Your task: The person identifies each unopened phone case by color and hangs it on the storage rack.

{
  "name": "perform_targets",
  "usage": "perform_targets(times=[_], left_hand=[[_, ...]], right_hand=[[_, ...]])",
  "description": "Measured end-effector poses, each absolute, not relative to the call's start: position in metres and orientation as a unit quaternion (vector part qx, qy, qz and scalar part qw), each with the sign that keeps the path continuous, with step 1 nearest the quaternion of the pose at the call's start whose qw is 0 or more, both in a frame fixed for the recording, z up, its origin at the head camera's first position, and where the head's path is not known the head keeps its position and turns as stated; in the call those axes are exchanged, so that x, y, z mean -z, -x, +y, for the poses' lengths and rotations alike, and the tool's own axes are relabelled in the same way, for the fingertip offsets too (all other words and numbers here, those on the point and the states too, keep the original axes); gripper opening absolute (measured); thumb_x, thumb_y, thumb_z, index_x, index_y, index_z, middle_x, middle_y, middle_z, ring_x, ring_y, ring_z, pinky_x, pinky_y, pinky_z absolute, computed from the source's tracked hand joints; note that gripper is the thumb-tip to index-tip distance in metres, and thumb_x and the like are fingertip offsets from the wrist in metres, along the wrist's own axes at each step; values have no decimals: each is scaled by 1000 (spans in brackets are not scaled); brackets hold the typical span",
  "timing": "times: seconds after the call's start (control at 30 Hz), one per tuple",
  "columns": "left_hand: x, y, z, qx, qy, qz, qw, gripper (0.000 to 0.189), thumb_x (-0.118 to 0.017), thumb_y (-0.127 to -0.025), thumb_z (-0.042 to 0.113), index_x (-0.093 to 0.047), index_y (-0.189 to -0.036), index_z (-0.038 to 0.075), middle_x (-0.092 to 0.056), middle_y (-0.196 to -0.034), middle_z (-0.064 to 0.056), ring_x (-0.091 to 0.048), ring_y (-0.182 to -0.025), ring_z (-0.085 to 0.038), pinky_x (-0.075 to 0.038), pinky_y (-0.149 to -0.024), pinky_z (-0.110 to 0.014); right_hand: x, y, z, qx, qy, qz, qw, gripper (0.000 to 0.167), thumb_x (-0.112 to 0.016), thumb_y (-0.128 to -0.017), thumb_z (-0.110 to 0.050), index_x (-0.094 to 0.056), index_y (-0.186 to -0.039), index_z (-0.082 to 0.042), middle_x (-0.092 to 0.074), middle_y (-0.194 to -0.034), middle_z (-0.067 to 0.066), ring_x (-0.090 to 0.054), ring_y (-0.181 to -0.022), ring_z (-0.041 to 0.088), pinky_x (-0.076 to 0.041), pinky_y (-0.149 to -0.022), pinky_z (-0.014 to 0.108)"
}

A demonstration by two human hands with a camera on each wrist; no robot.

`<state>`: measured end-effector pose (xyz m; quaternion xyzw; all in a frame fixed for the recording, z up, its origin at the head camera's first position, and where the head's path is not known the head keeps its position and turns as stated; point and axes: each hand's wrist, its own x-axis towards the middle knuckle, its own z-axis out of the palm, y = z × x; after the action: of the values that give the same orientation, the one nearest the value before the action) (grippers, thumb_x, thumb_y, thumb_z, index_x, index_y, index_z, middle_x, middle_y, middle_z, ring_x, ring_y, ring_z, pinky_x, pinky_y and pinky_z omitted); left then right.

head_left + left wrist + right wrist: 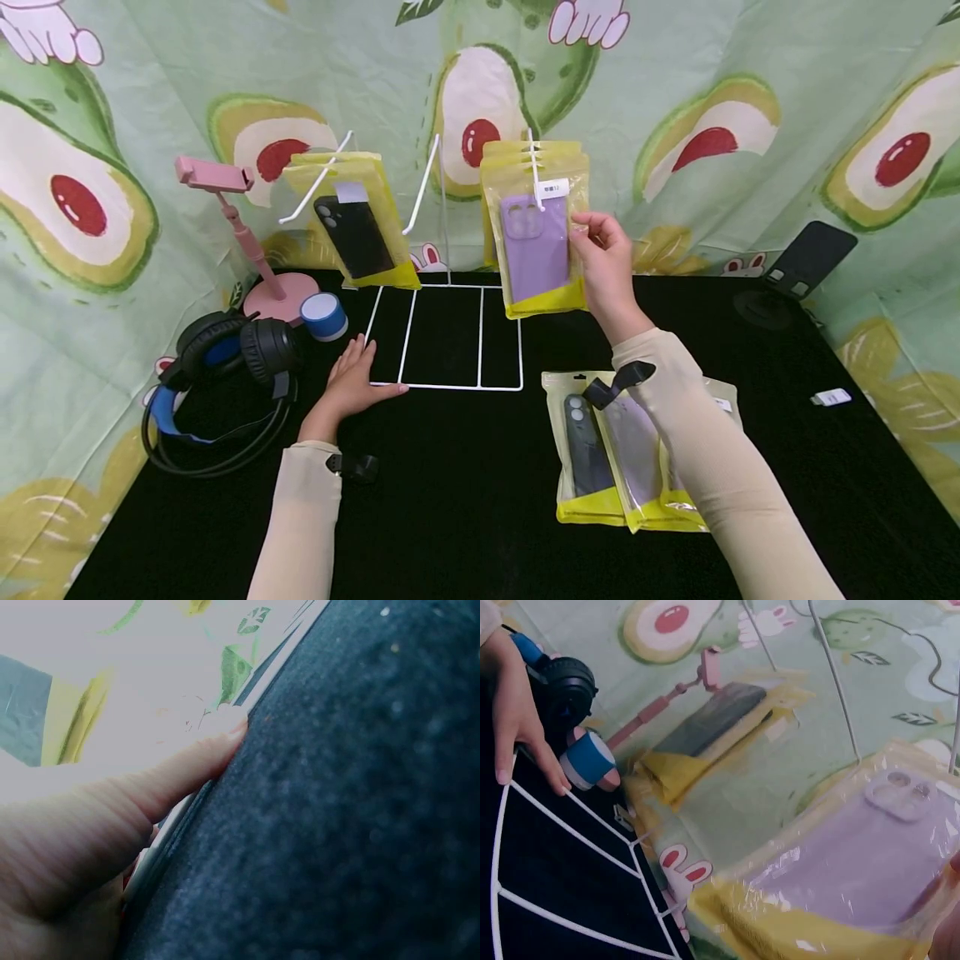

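Observation:
My right hand (606,271) pinches the right edge of a clear-and-yellow bag holding a purple phone case (534,250). That bag hangs at the right prong of a white wire rack (461,387), with more bags behind it. In the right wrist view, the purple case (855,855) fills the lower right, and only fingertips show at the edge. My left hand (348,387) rests with fingers spread on the rack's front left base corner; its thumb (187,769) lies along the base wire. From the left prong hangs a bagged black phone case (355,237); the middle prong (422,183) is bare.
More bagged phone cases (588,450) lie on the black table under my right forearm. At left are headphones (225,358), a blue-and-white cylinder (324,317) and a pink phone stand (273,297). A black stand (810,260) and a small white stick (831,397) are at right.

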<state>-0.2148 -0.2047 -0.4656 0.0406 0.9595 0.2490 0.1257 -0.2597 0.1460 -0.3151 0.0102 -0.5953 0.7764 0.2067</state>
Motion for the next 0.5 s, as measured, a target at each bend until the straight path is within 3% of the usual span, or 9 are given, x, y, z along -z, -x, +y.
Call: perform_targets(times=[0.3, 0.5], left_hand=[[465, 212, -208, -244, -37, 961, 124, 107, -67, -78, 57, -13, -149, -3, 5, -156, -22, 6, -143, -39, 2, -113, -54], [464, 213, -204, -239, -41, 963, 120, 107, -68, -79, 56, -13, -149, -3, 3, -157, -22, 6, -143, -37, 2, -114, -53]], right_hand=[[339, 245, 179, -811, 8, -570, 129, 11, -55, -89, 8, -59, -96, 0, -52, -86, 5, -60, -74, 16, -54, -71, 23], [352, 215, 213, -813, 14, -572, 105, 11, -56, -90, 6, -59, -96, -2, -52, -90, 7, -61, -76, 15, -55, -72, 22]])
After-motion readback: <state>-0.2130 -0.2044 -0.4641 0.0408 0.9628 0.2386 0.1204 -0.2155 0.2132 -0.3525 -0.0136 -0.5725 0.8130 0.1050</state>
